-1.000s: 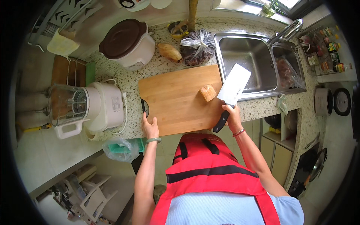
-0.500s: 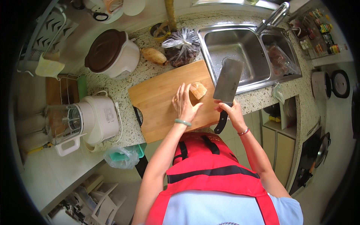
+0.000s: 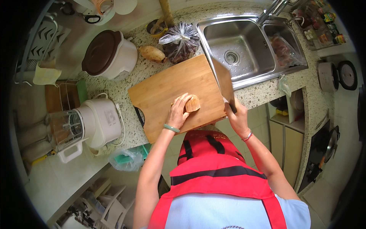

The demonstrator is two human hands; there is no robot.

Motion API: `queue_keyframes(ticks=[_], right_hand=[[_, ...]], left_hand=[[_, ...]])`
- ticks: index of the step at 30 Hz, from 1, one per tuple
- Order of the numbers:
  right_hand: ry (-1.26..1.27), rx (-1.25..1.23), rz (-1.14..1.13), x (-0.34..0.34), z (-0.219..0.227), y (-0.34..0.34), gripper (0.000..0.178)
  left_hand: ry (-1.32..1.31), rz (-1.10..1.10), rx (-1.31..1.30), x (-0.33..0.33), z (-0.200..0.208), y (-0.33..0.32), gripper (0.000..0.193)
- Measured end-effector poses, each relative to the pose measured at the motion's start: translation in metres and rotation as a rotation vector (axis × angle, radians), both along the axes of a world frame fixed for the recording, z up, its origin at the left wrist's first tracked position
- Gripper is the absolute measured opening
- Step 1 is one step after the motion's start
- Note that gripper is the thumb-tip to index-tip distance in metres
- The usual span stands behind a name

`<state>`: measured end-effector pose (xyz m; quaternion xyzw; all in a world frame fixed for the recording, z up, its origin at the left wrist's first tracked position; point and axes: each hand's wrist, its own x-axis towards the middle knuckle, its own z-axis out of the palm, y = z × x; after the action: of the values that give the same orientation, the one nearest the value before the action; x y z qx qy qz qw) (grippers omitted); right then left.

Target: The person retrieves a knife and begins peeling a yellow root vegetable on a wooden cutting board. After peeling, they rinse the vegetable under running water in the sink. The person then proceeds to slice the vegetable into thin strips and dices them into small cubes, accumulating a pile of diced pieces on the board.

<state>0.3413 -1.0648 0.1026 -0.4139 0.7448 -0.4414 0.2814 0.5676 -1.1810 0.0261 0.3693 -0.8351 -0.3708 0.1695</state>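
On the wooden cutting board (image 3: 164, 82) sits a chunk of tan root vegetable (image 3: 193, 103) with a cut face. My left hand (image 3: 178, 114) has its fingers curled against the chunk's left side, pressing it to the board. A green bangle circles that wrist. To the right, my right hand (image 3: 238, 119) is closed around the handle of a cleaver (image 3: 224, 80). The cleaver's blade is turned nearly edge-on and stands over the board's right edge, apart from the chunk. Most of its handle is hidden by my fingers.
Behind the board are a whole tan root (image 3: 151, 54) and a tied plastic bag (image 3: 181, 45) of dark contents. A steel sink (image 3: 238, 84) borders the board's right. At left stand a brown-lidded cooker (image 3: 124, 57) and a blender (image 3: 101, 122).
My left hand has closed onto the chunk and shifted it nearer and leftward. The cleaver has turned from showing its flat side to nearly edge-on, still in my right hand.
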Motion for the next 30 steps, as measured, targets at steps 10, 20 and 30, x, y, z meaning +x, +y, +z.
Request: queue_keyframes(ticks=[10,20,30], right_hand=[[0.489,0.052,0.383,0.027,-0.044,0.008,0.05],[0.715,0.278,0.492,0.047,-0.046,0.014,0.057],[0.81,0.3,0.56,0.049,-0.033,0.01,0.055]], left_hand=[[0.305,0.684,0.209,-0.013,-0.011,0.046,0.047],[0.223,0.783,0.252,-0.023,-0.027,0.044,0.024],[0.332,0.875,0.44,-0.022,-0.036,0.043,0.026]])
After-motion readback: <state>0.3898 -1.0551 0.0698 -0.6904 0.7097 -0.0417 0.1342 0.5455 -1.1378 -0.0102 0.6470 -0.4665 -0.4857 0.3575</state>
